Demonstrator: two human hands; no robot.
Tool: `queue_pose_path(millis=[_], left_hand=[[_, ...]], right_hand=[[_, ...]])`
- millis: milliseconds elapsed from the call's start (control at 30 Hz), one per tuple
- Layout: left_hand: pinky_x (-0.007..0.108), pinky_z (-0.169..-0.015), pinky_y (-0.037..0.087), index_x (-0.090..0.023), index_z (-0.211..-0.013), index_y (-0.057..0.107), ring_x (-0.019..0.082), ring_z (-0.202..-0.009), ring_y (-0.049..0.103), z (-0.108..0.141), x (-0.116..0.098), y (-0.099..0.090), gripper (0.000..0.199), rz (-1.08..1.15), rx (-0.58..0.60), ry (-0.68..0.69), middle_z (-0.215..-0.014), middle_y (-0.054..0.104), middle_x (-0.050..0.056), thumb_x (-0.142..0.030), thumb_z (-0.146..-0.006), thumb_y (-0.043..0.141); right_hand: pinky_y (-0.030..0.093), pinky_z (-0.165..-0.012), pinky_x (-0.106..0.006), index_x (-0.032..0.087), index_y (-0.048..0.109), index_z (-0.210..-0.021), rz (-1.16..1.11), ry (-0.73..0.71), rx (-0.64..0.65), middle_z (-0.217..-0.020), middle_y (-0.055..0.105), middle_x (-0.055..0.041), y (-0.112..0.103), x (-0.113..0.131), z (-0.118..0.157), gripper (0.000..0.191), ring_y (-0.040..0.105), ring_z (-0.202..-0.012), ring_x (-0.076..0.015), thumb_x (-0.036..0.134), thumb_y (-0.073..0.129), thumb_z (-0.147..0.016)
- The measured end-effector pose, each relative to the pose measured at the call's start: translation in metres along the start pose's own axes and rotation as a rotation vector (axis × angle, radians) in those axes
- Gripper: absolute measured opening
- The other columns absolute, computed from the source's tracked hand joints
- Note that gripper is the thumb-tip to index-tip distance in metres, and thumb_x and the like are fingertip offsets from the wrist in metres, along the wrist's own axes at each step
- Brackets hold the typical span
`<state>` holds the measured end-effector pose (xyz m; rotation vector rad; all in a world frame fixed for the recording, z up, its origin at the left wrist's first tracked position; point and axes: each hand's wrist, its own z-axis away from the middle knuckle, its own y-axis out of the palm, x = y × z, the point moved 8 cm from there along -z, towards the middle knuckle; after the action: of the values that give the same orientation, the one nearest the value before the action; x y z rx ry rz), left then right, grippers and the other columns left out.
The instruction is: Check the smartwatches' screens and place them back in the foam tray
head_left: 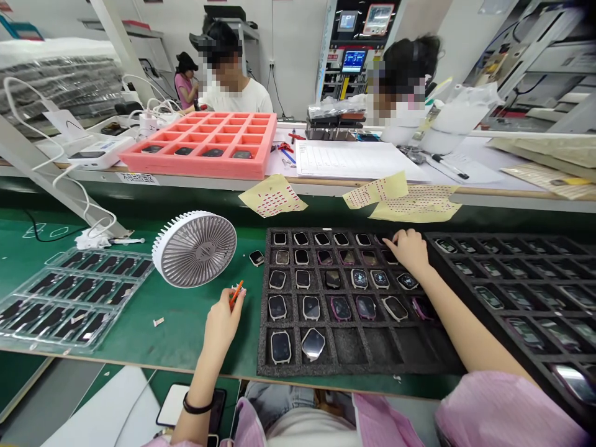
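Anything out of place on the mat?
Yes: one smartwatch body lies loose on the green mat, between the desk fan and the black foam tray, while others sit in tray cells. A small pale scrap also lies on the mat.

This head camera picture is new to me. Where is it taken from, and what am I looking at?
It comes from a camera worn on a person's head, looking down at their own two bare hands, so no machine is involved. The left hand pinches a small orange stick-like tool. The right hand rests on the upper right of a black foam tray, whose cells hold watch-shaped devices. A white desk fan and clear plastic trays lie on the green bench mat. Across the bench, a co-worker sits behind a pink foam tray.
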<state>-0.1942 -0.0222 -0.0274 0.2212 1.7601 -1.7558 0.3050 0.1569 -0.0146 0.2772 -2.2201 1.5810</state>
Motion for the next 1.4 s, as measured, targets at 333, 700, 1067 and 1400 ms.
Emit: queue_pose_path(millis=[333, 700, 1067, 1400], left_hand=[[0.025, -0.058, 0.035, -0.020, -0.092, 0.054, 0.016, -0.057, 0.052, 0.017, -0.071, 0.011, 0.028, 0.310, 0.181, 0.271, -0.066, 0.056, -0.002, -0.041, -0.093, 0.035], [0.021, -0.047, 0.022, -0.015, -0.082, 0.062, 0.007, -0.047, 0.027, 0.050, -0.173, 0.054, 0.044, 0.848, 0.607, 0.434, -0.053, 0.031, -0.007, -0.050, -0.093, 0.040], [0.020, -0.043, 0.021, -0.013, -0.078, 0.063, 0.005, -0.043, 0.026, 0.050, -0.168, 0.051, 0.046, 0.874, 0.600, 0.422, -0.051, 0.033, -0.008, -0.051, -0.092, 0.042], [0.019, -0.041, 0.020, -0.012, -0.074, 0.063, 0.004, -0.039, 0.025, 0.048, -0.176, 0.044, 0.043, 0.935, 0.639, 0.454, -0.043, 0.036, -0.008, -0.047, -0.091, 0.046]], right_hand=[[0.049, -0.068, -0.040, 0.024, 0.040, -0.066, -0.255, 0.027, 0.125, -0.063, 0.057, -0.0040, -0.018, 0.010, 0.028, 0.053, 0.058, -0.068, -0.0233, 0.074, 0.056, -0.071], [0.028, -0.037, -0.018, 0.022, 0.050, -0.077, -1.576, 0.170, 0.684, -0.057, 0.054, 0.0071, -0.011, 0.201, 0.143, 0.028, 0.037, -0.036, -0.0047, 0.039, 0.072, -0.079], [0.030, -0.034, -0.017, 0.020, 0.045, -0.072, -1.654, 0.237, 0.731, -0.054, 0.050, 0.0086, -0.003, 0.225, 0.158, 0.032, 0.036, -0.033, -0.0032, 0.038, 0.070, -0.082], [0.023, -0.033, -0.015, 0.020, 0.044, -0.071, -1.762, 0.286, 0.877, -0.048, 0.044, 0.0121, 0.013, 0.232, 0.167, 0.035, 0.020, -0.029, 0.0001, 0.040, 0.071, -0.079]])
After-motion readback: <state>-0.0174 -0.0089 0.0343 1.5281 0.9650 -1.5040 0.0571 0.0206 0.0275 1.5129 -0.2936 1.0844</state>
